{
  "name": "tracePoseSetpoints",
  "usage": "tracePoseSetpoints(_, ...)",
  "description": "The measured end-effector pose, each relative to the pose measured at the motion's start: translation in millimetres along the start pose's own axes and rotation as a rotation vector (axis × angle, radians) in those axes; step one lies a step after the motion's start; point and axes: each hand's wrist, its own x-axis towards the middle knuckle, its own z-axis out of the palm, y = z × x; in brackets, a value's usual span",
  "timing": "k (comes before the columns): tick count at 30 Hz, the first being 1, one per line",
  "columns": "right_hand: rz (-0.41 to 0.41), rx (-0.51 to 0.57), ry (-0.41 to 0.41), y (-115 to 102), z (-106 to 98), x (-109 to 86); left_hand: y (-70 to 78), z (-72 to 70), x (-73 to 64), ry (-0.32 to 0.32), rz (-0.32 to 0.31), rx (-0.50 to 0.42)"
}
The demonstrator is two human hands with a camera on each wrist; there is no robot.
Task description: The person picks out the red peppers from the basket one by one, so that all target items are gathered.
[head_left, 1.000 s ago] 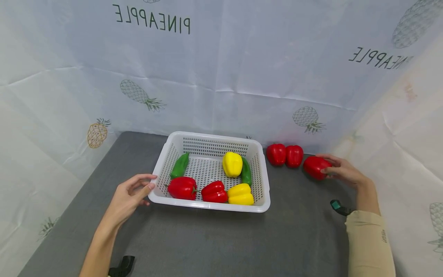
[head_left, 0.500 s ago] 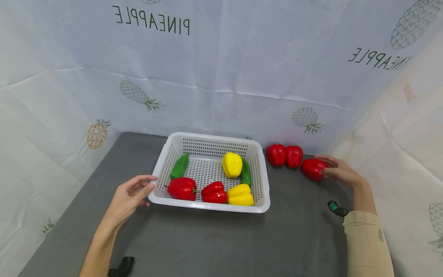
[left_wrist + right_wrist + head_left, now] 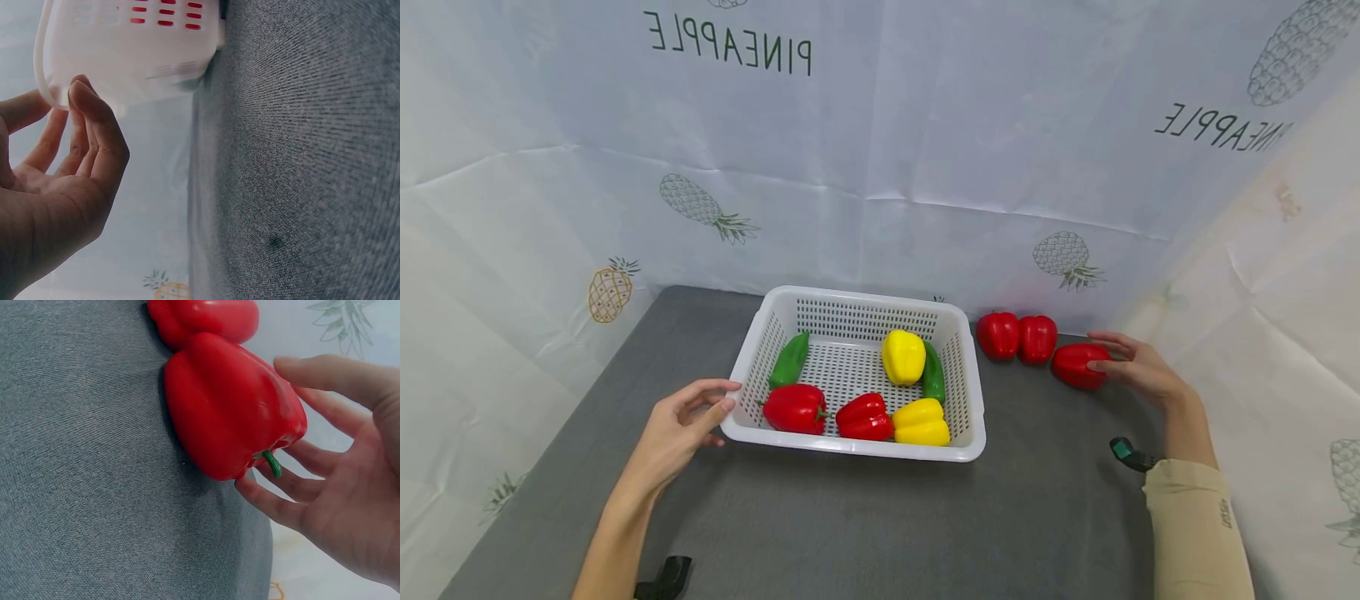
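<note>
In the head view, a white plastic basket (image 3: 853,450) stands mid-table with red and yellow bell peppers and green peppers in it. My left hand (image 3: 681,425) pinches the rim at its near left corner between thumb and fingers; the left wrist view shows this grip (image 3: 69,162) close up. At the right, a red bell pepper (image 3: 219,406) lies on its side on the table, its green stem toward my right hand (image 3: 1138,371). That hand's relaxed, spread fingers (image 3: 269,503) lie around the stem end, the thumb at its upper side, touching lightly.
Two more red bell peppers (image 3: 998,336) lie side by side between the basket and my right hand. The grey table (image 3: 880,525) ends at a white pineapple-print cloth (image 3: 865,150) behind, with cloth also at both sides. Black straps (image 3: 1131,454) sit on my wrists.
The red bell pepper at my right hand has shifted slightly left, toward the other two, and turned a little. The right hand has moved left with it. The left hand and basket stay put.
</note>
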Motion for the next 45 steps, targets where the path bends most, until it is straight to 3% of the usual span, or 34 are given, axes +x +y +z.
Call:
tracePoseSetpoints(16,0.044,-0.084,0.083,0,-2,3.9,-0.1,0.1,0.0,0.006,0.007,0.02)
tracePoseSetpoints(30,0.011,-0.042,0.054,-7,0,5.9,0.1,1.5,-0.5,0.02,0.013,0.045)
tracePoseSetpoints(39,0.054,-0.006,0.108,-8,3,9.6,0.0,1.5,-0.1,0.018,0.007,0.041)
tracePoseSetpoints(45,0.018,-0.074,0.135,-12,5,11.4,-0.2,1.6,-0.1,0.019,0.004,0.042)
